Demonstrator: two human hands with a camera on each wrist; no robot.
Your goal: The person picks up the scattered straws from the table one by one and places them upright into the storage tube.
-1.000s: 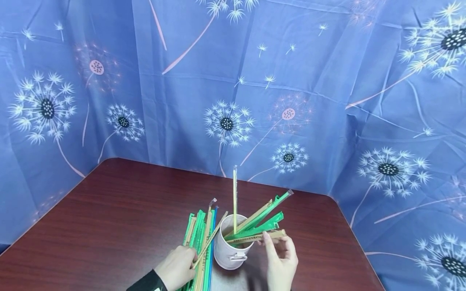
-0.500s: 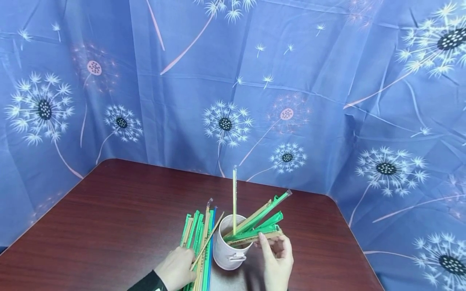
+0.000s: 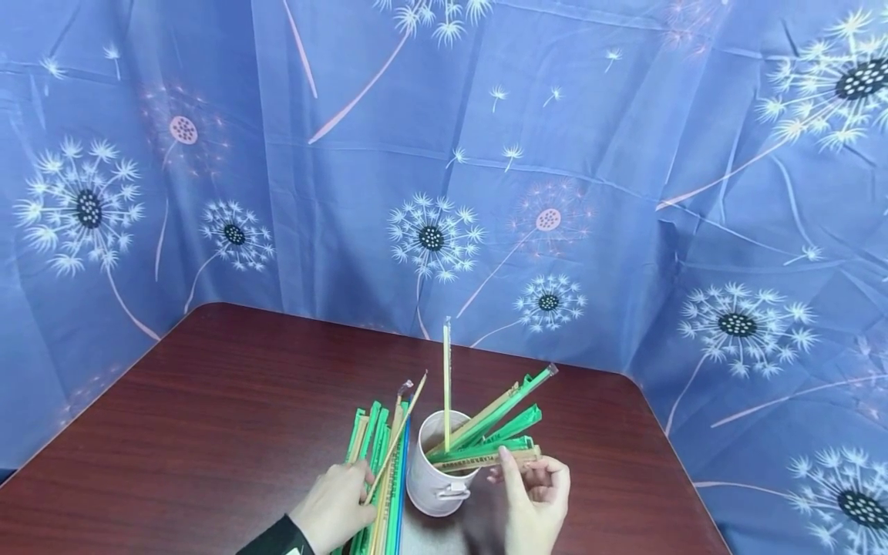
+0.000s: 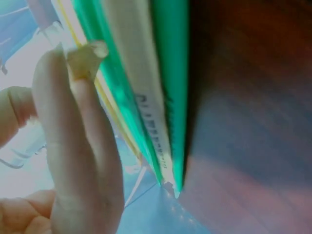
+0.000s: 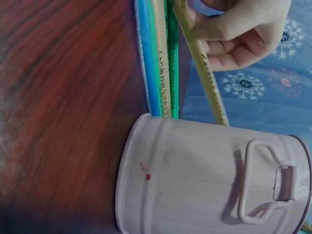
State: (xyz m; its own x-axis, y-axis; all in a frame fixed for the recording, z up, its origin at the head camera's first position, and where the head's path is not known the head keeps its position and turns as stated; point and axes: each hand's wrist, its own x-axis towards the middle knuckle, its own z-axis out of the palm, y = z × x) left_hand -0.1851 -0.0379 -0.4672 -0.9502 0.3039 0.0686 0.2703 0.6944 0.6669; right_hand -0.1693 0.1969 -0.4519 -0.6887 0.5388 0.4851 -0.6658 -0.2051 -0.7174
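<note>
The left hand (image 3: 336,505) has its fingers (image 4: 80,122) curled narrowly round one thin tan paper-wrapped stick (image 3: 395,443), pinching it so it slants up and away over the heap of green, tan and blue wrapped sticks (image 3: 378,470) lying on the dark red-brown wooden tabletop (image 3: 229,416). The right hand (image 3: 534,501) pinches the outer end of a tan printed wrapped stick (image 3: 489,459) between thumb and forefinger, other fingers loosely bent; its far end rests inside the white metal cup with a wire handle (image 3: 437,482), among more green and tan sticks (image 3: 496,416). The cup stands between the hands, just beside the heap.
</note>
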